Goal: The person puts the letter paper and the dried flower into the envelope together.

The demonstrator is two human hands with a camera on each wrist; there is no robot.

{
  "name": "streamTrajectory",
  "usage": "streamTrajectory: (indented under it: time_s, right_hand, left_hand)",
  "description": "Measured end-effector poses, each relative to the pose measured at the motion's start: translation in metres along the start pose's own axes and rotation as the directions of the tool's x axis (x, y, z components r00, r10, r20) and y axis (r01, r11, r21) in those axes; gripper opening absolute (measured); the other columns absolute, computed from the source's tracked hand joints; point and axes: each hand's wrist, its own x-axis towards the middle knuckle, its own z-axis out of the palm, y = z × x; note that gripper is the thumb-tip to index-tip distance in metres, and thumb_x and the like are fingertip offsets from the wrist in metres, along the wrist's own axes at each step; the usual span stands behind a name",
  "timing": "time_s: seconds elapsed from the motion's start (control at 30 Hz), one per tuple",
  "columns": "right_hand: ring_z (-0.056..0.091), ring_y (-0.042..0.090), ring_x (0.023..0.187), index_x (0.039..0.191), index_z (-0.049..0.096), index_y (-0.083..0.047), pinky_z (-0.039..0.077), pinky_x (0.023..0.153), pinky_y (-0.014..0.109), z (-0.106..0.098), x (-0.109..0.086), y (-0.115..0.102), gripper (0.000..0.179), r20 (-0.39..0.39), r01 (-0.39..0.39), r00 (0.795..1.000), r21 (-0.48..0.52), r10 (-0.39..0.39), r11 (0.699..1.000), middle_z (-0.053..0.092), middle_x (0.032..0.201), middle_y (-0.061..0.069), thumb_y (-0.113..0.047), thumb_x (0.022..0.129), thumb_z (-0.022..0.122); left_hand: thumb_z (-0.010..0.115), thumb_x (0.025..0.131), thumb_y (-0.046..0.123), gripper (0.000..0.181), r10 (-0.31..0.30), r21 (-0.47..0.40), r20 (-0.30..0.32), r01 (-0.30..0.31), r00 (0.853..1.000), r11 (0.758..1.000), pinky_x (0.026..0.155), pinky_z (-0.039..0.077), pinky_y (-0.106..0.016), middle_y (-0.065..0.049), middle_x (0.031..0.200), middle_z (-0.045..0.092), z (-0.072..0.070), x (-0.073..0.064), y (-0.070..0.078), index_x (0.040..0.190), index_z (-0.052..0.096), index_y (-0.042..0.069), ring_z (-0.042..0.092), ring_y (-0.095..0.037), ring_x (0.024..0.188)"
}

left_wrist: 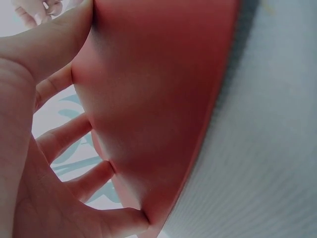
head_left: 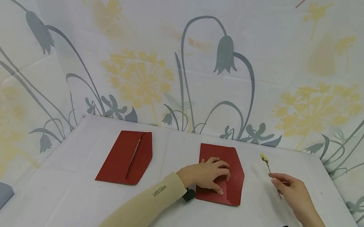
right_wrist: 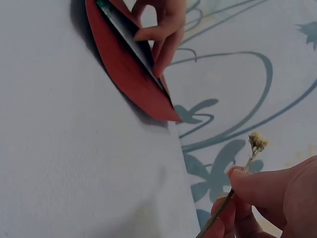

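Note:
My left hand (head_left: 209, 174) rests on a red envelope (head_left: 236, 187), fingers spread and bent, fingertips touching its front. Its flap points right, and in the right wrist view the mouth of this envelope (right_wrist: 126, 74) gapes in a dark slit. What lies inside cannot be made out. To the right, my right hand (head_left: 290, 191) pinches a small dried flower (head_left: 264, 158) by its thin stem between thumb and fingers. The pale yellow head (right_wrist: 257, 142) tips up and away from the hand, apart from the envelope.
Another red envelope (head_left: 115, 158) lies to the left with its flap unfolded to the right and a pale edge in its mouth. A white cloth (head_left: 64, 197) covers the table. Behind it hangs a flower-printed curtain (head_left: 162, 49). Dark camera mounts sit at both wrists.

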Motion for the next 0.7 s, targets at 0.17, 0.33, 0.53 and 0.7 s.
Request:
streamTrajectory:
  time_s: [0.17, 0.33, 0.53, 0.7]
  right_hand:
    - [0.061, 0.02, 0.087, 0.131, 0.056, 0.011, 0.053, 0.073, 0.02, 0.006, -0.002, -0.012, 0.043, 0.025, -0.003, 1.0, 0.065, 0.002, 0.998, 0.064, 0.115, 0.022, -0.021, 0.103, 0.058]
    - [0.061, 0.019, 0.092, 0.133, 0.053, 0.011, 0.055, 0.075, 0.021, 0.013, -0.002, -0.017, 0.044, 0.047, -0.016, 0.999, 0.128, 0.01, 0.992, 0.062, 0.121, 0.024, -0.021, 0.103, 0.057]
    - [0.061, 0.021, 0.095, 0.134, 0.052, 0.01, 0.056, 0.077, 0.024, 0.022, -0.002, -0.019, 0.045, 0.069, -0.008, 0.998, 0.17, -0.003, 0.985, 0.06, 0.123, 0.026, -0.021, 0.103, 0.058]
    - [0.061, 0.023, 0.097, 0.134, 0.05, 0.012, 0.057, 0.078, 0.027, 0.03, -0.002, -0.023, 0.044, 0.083, -0.009, 0.996, 0.207, -0.008, 0.978, 0.057, 0.125, 0.029, -0.018, 0.103, 0.057]
  left_hand:
    - [0.071, 0.089, 0.049, 0.036, 0.0, 0.004, -0.002, 0.0, 1.0, 1.0, 0.11, 0.031, -0.058, 0.009, 0.156, 0.031, 0.001, 0.001, -0.001, 0.116, 0.056, 0.032, 0.017, -0.025, 0.148]
    - [0.072, 0.089, 0.048, 0.036, -0.004, 0.005, -0.003, 0.004, 1.0, 1.0, 0.11, 0.031, -0.058, 0.009, 0.156, 0.031, 0.001, 0.001, 0.0, 0.117, 0.056, 0.032, 0.017, -0.025, 0.148]
    - [0.073, 0.088, 0.047, 0.035, -0.011, -0.001, -0.007, 0.011, 1.0, 1.0, 0.11, 0.031, -0.058, 0.009, 0.155, 0.031, 0.001, 0.001, 0.001, 0.116, 0.056, 0.032, 0.017, -0.023, 0.148]
    - [0.073, 0.088, 0.048, 0.035, -0.015, 0.0, -0.007, 0.015, 1.0, 1.0, 0.11, 0.031, -0.058, 0.009, 0.156, 0.031, 0.001, 0.001, 0.001, 0.116, 0.056, 0.032, 0.016, -0.024, 0.148]
